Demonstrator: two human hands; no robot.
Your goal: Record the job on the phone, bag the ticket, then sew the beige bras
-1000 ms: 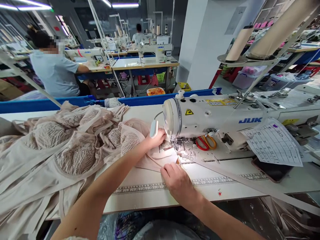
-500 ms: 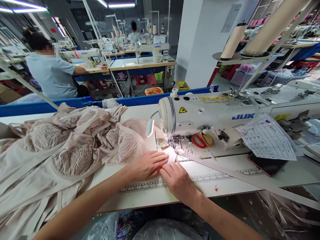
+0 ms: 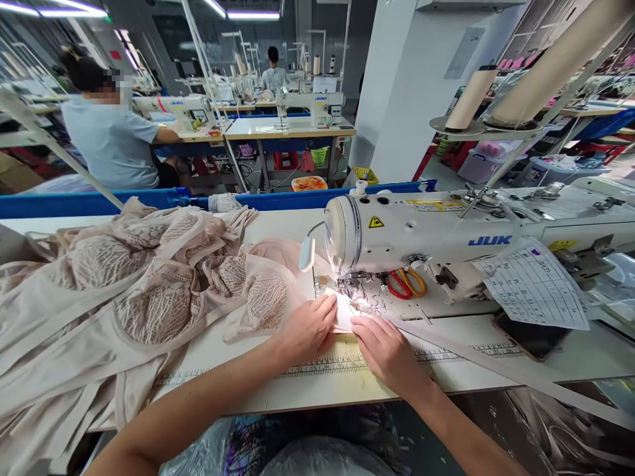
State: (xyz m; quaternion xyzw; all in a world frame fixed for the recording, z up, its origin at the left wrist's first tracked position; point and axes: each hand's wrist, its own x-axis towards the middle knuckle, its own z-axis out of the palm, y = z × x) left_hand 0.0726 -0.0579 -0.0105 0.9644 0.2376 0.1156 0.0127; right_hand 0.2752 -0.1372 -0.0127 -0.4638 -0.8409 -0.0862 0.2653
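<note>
A white JUKI sewing machine point(image 3: 446, 235) stands on the table point(image 3: 317, 390). My left hand point(image 3: 307, 328) lies flat on beige fabric point(image 3: 342, 311) just left of the lit needle area, fingers stretched towards it. My right hand point(image 3: 384, 347) rests palm down beside it, fingers pressing the fabric edge and a beige strap point(image 3: 476, 360) that runs off to the right. The fabric joins a large heap of beige lace bras point(image 3: 149, 291) on the left.
Red and orange scissors point(image 3: 407, 283) lie on the machine bed. A printed sheet point(image 3: 536, 287) hangs on the machine above a dark phone point(image 3: 530, 337). Thread cones point(image 3: 471, 99) stand behind. A person in a light blue top point(image 3: 112, 142) sits at another table.
My left hand drew back from under the machine head to the fabric in front of the needle. My right hand shifted right, and both now lie closer to the presser foot.
</note>
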